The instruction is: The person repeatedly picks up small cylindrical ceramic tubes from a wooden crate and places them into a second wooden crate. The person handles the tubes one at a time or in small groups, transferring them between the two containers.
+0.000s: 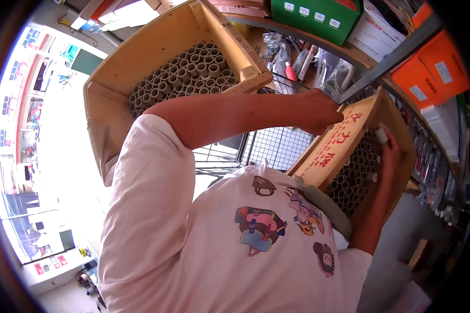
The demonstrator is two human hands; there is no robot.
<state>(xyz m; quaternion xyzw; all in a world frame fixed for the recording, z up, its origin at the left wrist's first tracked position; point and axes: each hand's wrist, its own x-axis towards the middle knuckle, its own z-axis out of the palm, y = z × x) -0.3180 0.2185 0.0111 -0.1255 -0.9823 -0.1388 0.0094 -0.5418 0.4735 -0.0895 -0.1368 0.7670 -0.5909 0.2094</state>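
Observation:
My right hand (391,146) holds a short grey plastic pipe fitting (381,135) between its fingers. It is inside the right wooden box (338,141), above upright rows of similar tubular fittings (348,178). My left hand (321,111) is at the outer edge of that box's panel, beside a metal post. Its fingers are curled and partly hidden, so whether it grips the edge or a small thing cannot be told. Under and behind my left forearm, a larger wooden box (115,78) holds more grey fittings (184,74) in packed rows.
A metal shelf post (391,58) slants down close to my left hand. Shelves behind carry bagged goods (325,70), a green box (317,19) and orange boxes (431,74). A black wire mesh rack (278,144) stands between the two wooden boxes.

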